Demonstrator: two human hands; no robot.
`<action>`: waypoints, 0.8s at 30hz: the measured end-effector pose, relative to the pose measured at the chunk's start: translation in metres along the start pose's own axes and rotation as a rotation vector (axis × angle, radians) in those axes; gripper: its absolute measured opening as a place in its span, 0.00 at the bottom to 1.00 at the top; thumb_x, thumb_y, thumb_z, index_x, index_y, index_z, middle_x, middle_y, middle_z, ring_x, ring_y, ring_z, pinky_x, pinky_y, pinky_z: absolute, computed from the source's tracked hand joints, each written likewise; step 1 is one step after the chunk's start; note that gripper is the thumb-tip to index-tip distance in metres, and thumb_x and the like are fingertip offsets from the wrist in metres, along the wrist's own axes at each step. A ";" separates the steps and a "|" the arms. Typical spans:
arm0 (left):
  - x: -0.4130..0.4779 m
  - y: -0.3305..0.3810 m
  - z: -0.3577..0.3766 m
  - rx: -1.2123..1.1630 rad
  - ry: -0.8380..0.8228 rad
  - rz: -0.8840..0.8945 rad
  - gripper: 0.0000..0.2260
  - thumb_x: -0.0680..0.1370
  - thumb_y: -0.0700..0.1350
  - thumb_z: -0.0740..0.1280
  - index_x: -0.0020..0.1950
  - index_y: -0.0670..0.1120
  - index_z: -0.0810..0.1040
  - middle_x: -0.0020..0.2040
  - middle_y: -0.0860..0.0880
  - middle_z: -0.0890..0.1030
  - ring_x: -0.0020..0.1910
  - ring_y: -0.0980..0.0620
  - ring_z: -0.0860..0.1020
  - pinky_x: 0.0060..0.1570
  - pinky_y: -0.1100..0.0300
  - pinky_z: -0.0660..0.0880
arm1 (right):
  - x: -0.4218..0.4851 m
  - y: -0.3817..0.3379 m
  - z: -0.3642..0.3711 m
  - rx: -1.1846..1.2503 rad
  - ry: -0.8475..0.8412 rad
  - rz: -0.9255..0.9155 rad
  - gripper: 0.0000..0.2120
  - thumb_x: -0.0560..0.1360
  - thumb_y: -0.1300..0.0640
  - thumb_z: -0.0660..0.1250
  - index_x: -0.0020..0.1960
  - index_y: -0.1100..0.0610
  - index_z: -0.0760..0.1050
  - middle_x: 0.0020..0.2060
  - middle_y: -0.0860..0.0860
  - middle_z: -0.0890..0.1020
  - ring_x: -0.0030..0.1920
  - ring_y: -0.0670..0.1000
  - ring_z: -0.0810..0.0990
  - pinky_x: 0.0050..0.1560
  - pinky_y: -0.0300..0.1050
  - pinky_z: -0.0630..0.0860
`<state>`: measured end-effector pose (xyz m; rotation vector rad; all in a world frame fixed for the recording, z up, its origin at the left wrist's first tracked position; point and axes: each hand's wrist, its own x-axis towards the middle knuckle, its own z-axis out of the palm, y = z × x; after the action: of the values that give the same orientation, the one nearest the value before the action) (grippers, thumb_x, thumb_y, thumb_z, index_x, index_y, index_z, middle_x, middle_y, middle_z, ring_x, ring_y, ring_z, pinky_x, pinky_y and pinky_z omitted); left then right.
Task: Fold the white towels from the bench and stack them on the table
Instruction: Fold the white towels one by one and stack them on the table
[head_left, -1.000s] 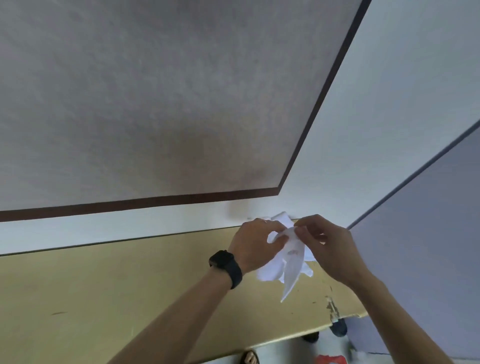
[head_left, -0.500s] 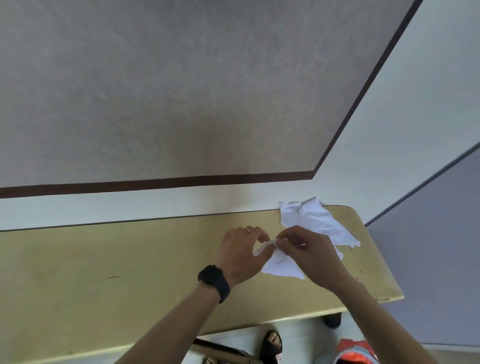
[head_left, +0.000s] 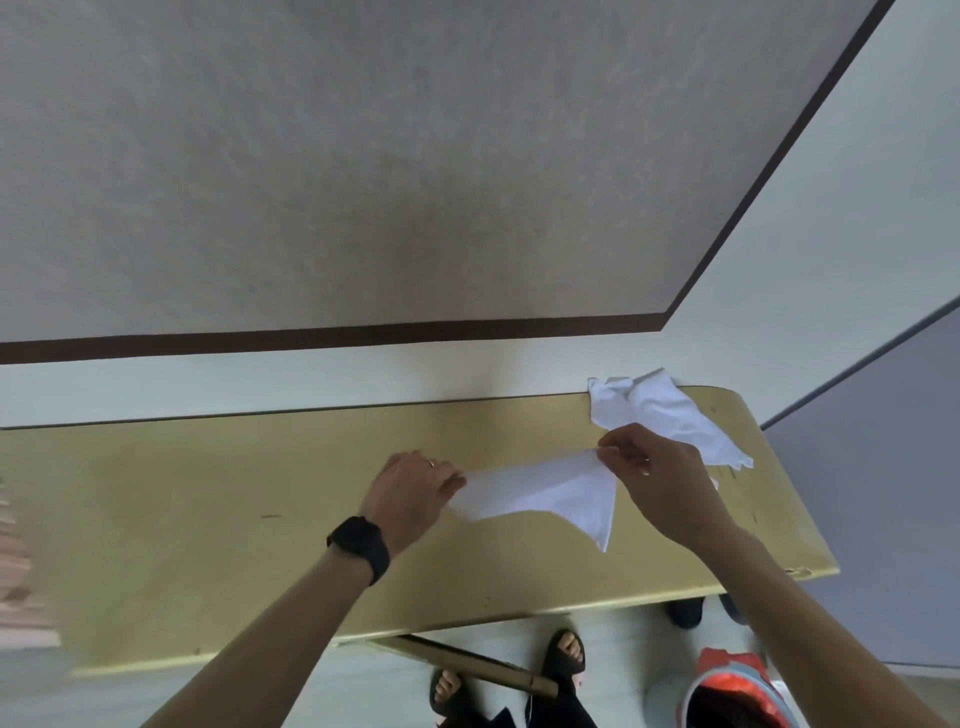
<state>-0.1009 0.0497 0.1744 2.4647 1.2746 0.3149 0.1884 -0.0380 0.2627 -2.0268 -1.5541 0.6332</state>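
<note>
A small white towel (head_left: 545, 491) is stretched between my hands just above the yellow table (head_left: 208, 519). My left hand (head_left: 410, 493), with a black watch on the wrist, pinches its left corner. My right hand (head_left: 660, 478) pinches its right corner, and a loose flap hangs down below that hand. A second white towel (head_left: 670, 415) lies crumpled at the table's far right corner, behind my right hand.
A pale wall with a dark brown stripe (head_left: 332, 338) runs behind the table. A grey partition (head_left: 883, 493) stands at the right. Below the front edge are sandalled feet (head_left: 566, 654), a wooden bar (head_left: 467, 662) and a red-orange object (head_left: 737, 691). Something pinkish (head_left: 15, 571) is blurred at the left edge.
My hands have moved apart, pulling the bunched towel out wide between them. The view has tilted down, showing more of the table and the floor.
</note>
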 end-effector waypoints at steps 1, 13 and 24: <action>0.002 -0.008 -0.007 0.005 0.005 -0.003 0.13 0.82 0.50 0.62 0.57 0.47 0.83 0.46 0.49 0.85 0.46 0.46 0.80 0.53 0.54 0.73 | 0.006 0.005 0.005 -0.047 0.005 -0.019 0.03 0.79 0.56 0.68 0.50 0.51 0.81 0.40 0.38 0.82 0.43 0.36 0.80 0.47 0.28 0.73; 0.031 -0.059 -0.061 0.303 0.395 0.100 0.13 0.79 0.49 0.61 0.47 0.48 0.85 0.38 0.51 0.85 0.36 0.47 0.80 0.45 0.53 0.78 | 0.065 0.015 0.061 -0.173 0.260 -0.262 0.03 0.79 0.57 0.68 0.51 0.56 0.80 0.43 0.49 0.83 0.38 0.52 0.81 0.37 0.44 0.75; -0.078 -0.056 0.059 0.313 0.161 0.021 0.09 0.77 0.47 0.65 0.45 0.53 0.85 0.38 0.53 0.85 0.39 0.49 0.82 0.51 0.56 0.71 | -0.043 0.096 0.142 -0.127 0.041 -0.173 0.04 0.76 0.61 0.72 0.49 0.55 0.81 0.47 0.48 0.83 0.42 0.51 0.82 0.41 0.44 0.78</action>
<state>-0.1669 0.0037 0.0954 2.7625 1.4615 0.3475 0.1584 -0.0856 0.0947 -1.9537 -1.7611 0.4337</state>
